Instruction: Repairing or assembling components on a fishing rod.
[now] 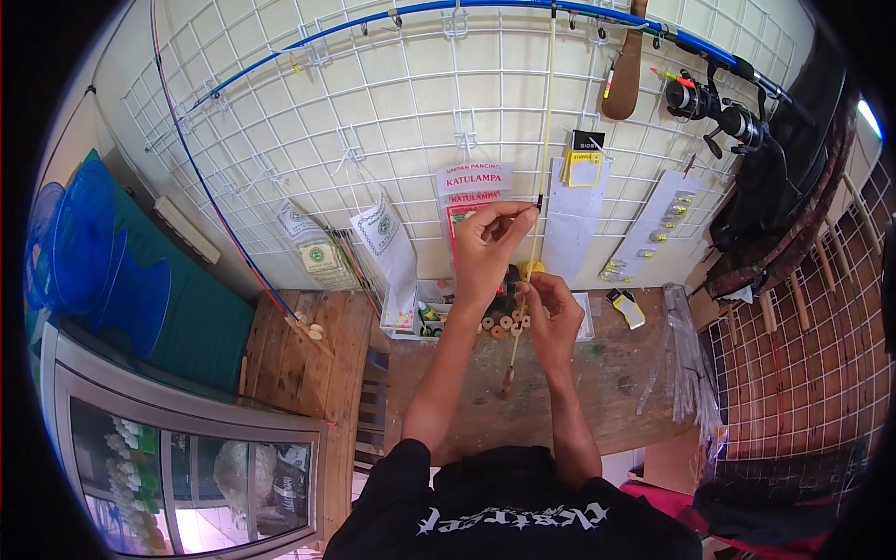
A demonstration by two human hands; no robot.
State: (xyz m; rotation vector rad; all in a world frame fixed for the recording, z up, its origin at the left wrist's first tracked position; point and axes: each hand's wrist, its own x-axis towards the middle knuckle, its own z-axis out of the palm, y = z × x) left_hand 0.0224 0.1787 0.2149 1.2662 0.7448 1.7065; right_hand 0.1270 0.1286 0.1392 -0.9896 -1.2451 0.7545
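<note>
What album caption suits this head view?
Left hand and right hand hold a slender yellow rod before a white wire grid.

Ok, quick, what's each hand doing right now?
Left hand: closed, pinching by the small black piece on the thin yellow rod.
Right hand: closed, pinching that rod lower down.

Slender yellow rod [535,235], brown at its lower end, slightly tilted, gripped midway.

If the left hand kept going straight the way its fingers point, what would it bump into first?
The thin yellow rod, right at the fingertips of the left hand. Beyond that, the hanging white sheet looks next in line, though depth is hard to judge from this view.
</note>
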